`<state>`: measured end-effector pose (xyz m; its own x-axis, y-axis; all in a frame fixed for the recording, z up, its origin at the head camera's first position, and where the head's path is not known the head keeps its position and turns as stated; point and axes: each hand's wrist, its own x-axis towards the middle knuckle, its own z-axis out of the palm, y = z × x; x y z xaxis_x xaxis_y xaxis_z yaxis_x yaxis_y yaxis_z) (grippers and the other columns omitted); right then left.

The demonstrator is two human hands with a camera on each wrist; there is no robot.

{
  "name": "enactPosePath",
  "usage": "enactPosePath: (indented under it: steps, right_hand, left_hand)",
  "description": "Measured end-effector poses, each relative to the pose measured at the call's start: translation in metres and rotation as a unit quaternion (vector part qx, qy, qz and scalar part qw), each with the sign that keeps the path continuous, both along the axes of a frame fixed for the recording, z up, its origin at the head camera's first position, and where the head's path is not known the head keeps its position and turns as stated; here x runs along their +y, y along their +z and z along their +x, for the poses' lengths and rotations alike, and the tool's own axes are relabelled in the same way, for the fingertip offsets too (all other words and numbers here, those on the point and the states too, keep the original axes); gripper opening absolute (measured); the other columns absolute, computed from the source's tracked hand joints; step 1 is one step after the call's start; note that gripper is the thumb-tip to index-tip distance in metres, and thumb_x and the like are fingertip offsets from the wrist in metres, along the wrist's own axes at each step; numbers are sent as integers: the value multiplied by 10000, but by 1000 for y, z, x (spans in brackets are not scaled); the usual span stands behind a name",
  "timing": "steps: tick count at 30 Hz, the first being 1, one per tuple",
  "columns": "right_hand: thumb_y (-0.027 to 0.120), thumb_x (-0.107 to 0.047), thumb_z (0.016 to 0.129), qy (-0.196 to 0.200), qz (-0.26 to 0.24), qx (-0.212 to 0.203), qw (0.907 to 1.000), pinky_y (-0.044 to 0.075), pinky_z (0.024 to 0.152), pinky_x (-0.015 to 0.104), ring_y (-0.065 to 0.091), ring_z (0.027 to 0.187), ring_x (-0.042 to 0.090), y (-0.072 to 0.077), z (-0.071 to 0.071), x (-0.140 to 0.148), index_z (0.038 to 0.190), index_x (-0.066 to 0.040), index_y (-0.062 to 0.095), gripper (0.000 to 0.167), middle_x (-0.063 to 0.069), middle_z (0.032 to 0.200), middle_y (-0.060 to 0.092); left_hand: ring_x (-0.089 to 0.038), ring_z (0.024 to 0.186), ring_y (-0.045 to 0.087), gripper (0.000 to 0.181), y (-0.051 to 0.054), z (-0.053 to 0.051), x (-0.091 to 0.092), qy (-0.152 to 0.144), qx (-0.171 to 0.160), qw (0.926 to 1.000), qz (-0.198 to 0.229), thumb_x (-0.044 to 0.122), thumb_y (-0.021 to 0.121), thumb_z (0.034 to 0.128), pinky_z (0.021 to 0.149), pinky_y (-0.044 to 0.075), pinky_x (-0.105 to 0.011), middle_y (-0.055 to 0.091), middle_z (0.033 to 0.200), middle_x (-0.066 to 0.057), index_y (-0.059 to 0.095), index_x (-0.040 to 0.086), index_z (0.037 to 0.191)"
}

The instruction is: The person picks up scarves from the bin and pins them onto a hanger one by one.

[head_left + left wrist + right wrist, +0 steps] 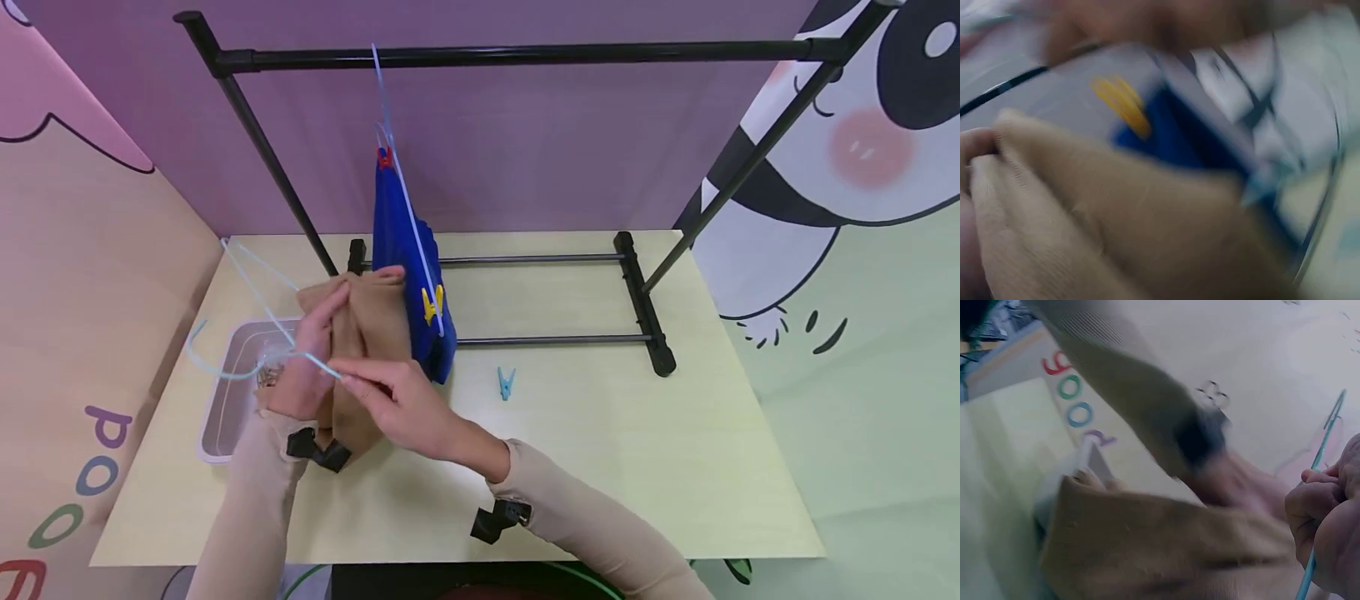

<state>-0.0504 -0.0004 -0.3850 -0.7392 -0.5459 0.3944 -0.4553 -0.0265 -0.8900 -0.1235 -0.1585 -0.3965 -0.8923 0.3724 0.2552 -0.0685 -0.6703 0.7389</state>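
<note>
My left hand (307,358) holds a folded tan cloth (382,325), with the thumb lying over its front. A light-blue hanger (258,292) slants across that hand, its hook out to the left. My right hand (408,408) pinches the hanger near the cloth; in the right wrist view the curled fingers close round the hanger's thin rod (1329,428). Just behind the tan cloth, a blue cloth (392,217) hangs from another hanger, held by a red clothespin (385,158) and a yellow clothespin (432,307). The left wrist view is blurred.
A black rack (525,55) stands on the pale table (600,467), with its base bars at the back. Left of the cloth sits a pale plastic basket (212,442), partly hidden by the left arm. One light-blue clothespin (506,384) lies on the table.
</note>
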Motion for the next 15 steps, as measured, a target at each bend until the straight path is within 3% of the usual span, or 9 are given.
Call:
enactPosePath:
  steps: [1,2,3,5,7,9,11,12,15]
  right_hand:
    - [520,-47,1026,125,103,88,9998,380,532,203,416,598,44,-2,3,-2,1287,36,630,295,14,674,495]
    - [514,-48,1029,233,169,154,9995,382,528,198,418,598,30,-4,5,-5,1286,42,629,295,4,675,497]
    - [510,-53,1032,311,192,139,9992,381,524,194,415,594,22,-5,8,-7,1291,41,625,299,-3,670,491]
    - [499,-57,1037,307,125,35,9994,369,506,197,403,569,23,-7,10,-8,1295,36,623,301,-5,644,457]
    - [491,-66,1041,142,-11,-130,9998,366,507,208,410,565,42,-6,9,-6,1294,26,626,300,-5,640,451]
    - [479,-76,1048,-23,-232,-413,9989,354,494,224,405,544,77,-5,4,-2,1294,17,626,301,4,634,437]
    - [468,-80,1053,-103,-455,-665,9967,344,478,238,397,522,111,-5,-1,2,1293,17,621,302,16,639,427]
    - [463,-84,1055,-121,-542,-758,9956,343,470,241,394,519,124,-4,-3,5,1296,21,615,304,23,647,428]
    - [449,-87,1060,-22,-810,-1001,9917,318,431,251,362,482,151,-4,-9,10,1305,35,596,311,43,650,404]
  left_hand:
    - [-225,1343,467,364,-2,-3,3,220,391,9943,-970,128,370,1079,1117,341,-319,579,1377,-153,570,-61,1317]
    - [-230,1372,434,367,-4,-6,4,507,770,9766,-1943,122,369,1080,1141,304,-332,565,1397,-155,569,-66,1325]
    - [-256,1374,431,381,-5,-10,5,648,998,9516,-2833,137,361,1083,1149,295,-361,566,1390,-177,563,-84,1319]
    - [-266,1292,506,327,-8,-9,5,1121,1235,8827,-4394,157,446,1064,1112,351,-402,621,1305,-171,624,-45,1250]
    - [-296,1157,586,305,-9,-4,4,1290,1284,8229,-5382,205,487,1052,1030,433,-455,659,1193,-175,640,-20,1192]
    - [-298,1069,618,331,-10,2,1,1454,1420,7704,-6043,289,497,1049,956,486,-479,668,1139,-156,618,19,1197]
    - [-323,1041,612,361,-9,12,-2,1746,1634,7408,-6278,327,488,1050,914,492,-499,657,1119,-164,589,23,1215]
    - [-337,1045,607,359,-9,16,-4,2011,1831,7265,-6311,330,486,1051,923,475,-509,661,1115,-163,601,26,1204]
    - [-372,1069,576,331,-11,33,-10,3268,2525,6597,-6279,276,508,1039,945,385,-542,674,1097,-179,651,-7,1136]
